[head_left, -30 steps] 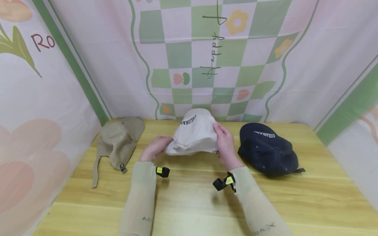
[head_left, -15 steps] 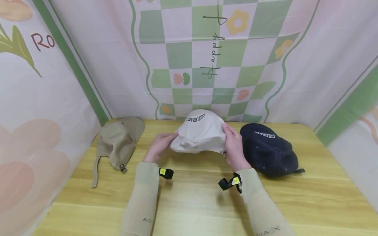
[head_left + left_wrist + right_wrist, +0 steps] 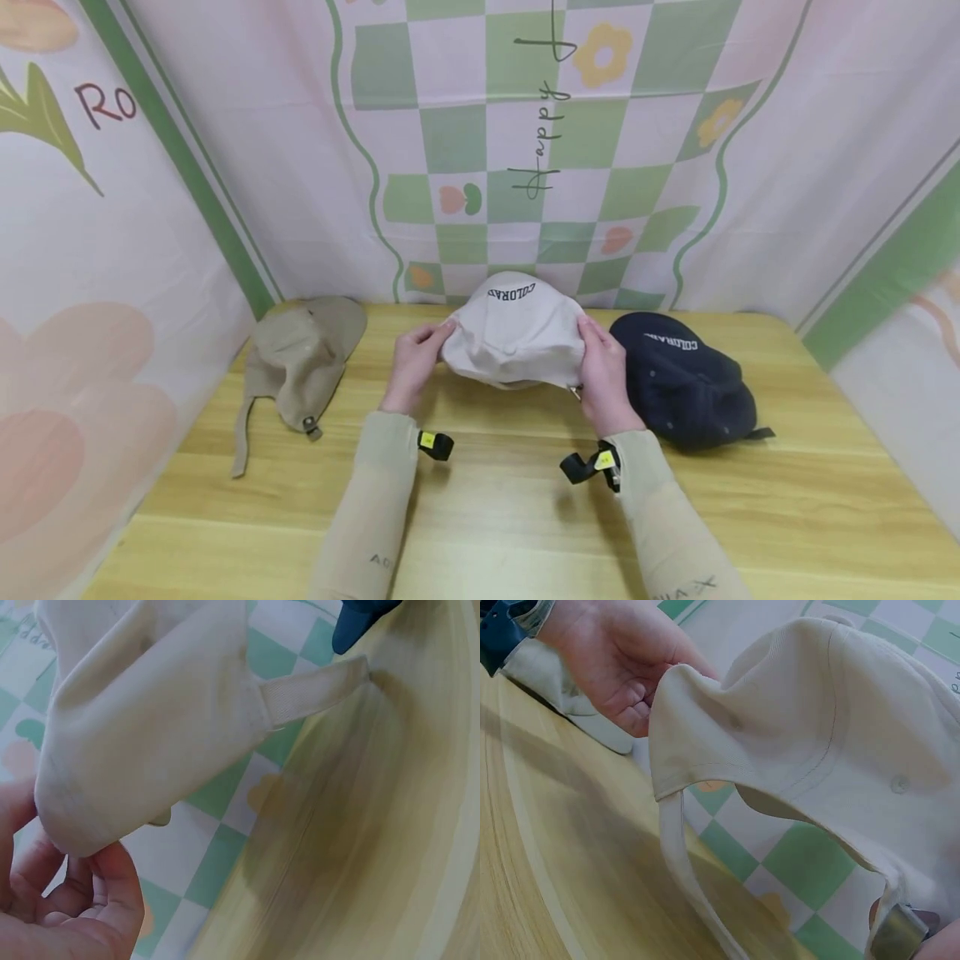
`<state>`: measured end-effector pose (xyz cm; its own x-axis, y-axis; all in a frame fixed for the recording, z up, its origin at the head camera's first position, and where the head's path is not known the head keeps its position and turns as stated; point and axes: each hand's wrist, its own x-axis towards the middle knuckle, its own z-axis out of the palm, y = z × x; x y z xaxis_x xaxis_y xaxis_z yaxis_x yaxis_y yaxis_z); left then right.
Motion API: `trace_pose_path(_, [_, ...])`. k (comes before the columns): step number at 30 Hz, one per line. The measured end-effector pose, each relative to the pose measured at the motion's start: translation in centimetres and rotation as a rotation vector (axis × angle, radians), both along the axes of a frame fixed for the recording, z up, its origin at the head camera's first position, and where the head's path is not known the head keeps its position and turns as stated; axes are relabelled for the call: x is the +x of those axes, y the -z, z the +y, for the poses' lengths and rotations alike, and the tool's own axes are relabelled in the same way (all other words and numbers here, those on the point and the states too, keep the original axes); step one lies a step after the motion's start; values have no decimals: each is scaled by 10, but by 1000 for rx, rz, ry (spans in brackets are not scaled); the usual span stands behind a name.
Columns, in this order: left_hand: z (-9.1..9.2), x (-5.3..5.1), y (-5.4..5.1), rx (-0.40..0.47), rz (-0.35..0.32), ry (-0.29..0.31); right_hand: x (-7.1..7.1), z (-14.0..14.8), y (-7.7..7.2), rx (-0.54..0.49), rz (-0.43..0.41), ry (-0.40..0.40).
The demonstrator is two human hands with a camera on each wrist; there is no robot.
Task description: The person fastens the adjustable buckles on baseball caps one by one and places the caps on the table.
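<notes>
A white baseball cap [image 3: 517, 333] with dark lettering on its front is held up above the rear of the table, the lettering facing away from the person. My left hand [image 3: 414, 367] pinches the cap's left edge between thumb and fingers, as the left wrist view also shows. On the opposite edge, my right hand [image 3: 604, 375] grips near the metal buckle [image 3: 901, 931]. The cap's back strap [image 3: 686, 877] hangs loose in the right wrist view, below the rear opening. Only a bit of the right hand shows there, at the lower right corner.
On the wooden table [image 3: 495, 517], a khaki cap [image 3: 300, 358] with a loose strap lies at the left. A navy cap [image 3: 678, 383] with white lettering lies at the right, close to the right hand. A patterned cloth [image 3: 517, 150] hangs behind the table.
Both hands have moved to the right with the white cap. The cap has turned, so its lettering now sits more level and nearer the middle. The khaki and navy caps have stayed put.
</notes>
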<state>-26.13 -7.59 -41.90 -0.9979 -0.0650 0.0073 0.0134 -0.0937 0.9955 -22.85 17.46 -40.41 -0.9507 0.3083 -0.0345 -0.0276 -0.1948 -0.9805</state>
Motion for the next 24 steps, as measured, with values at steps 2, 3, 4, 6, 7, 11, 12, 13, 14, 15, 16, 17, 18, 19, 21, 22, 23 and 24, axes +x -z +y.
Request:
trace_pose_path(2, [2, 0, 0, -3, 2, 2, 1, 1, 0, -3, -5, 6])
trace_pose_path(3, [3, 1, 0, -5, 2, 4, 1, 1, 0, -6, -9, 7])
trace_pose_path(4, [4, 1, 0, -5, 2, 8, 1, 1, 0, -10, -13, 8])
trace_pose_path(6, [5, 1, 0, -5, 3, 28, 2, 2, 1, -23, -19, 10])
trace_pose_path(7, [5, 1, 0, -4, 3, 43, 2, 2, 1, -33, -23, 12])
trace_pose_path(11, [6, 2, -1, 19, -5, 111, 3, 3, 2, -69, -34, 26])
trace_pose_path(12, [6, 2, -1, 27, -7, 130, 4, 4, 2, -77, -36, 29])
trace_pose_path(13, [6, 2, -1, 35, -7, 150, 4, 4, 3, -85, -37, 34])
trace_pose_path(14, [6, 3, -2, 45, -8, 169, 4, 4, 3, -90, -38, 37])
trace_pose_path(15, [6, 3, -2, 54, -7, 190, 4, 4, 3, -96, -39, 40])
trace_pose_path(16, [6, 3, -3, 60, -3, 216, 4, 5, 4, -105, -36, 46])
trace_pose_path(17, [6, 4, -3, 69, 3, 246, 4, 5, 4, -113, -32, 53])
trace_pose_path(18, [6, 4, -3, 68, 12, 281, 4, 5, 4, -121, -29, 59])
trace_pose_path(19, [6, 4, -3, 65, 23, 321, 5, 5, 4, -129, -25, 66])
trace_pose_path(21, [5, 5, -2, 35, 42, 403, 5, 5, 4, -150, -14, 75])
trace_pose_path(22, [5, 5, -2, 12, 56, 448, 5, 5, 4, -156, -7, 78])
trace_pose_path(23, [5, 5, -2, -16, 70, 487, 6, 6, 4, -160, -2, 80])
trace_pose_path(24, [4, 6, -2, -41, 81, 524, 6, 6, 4, -160, 4, 82])
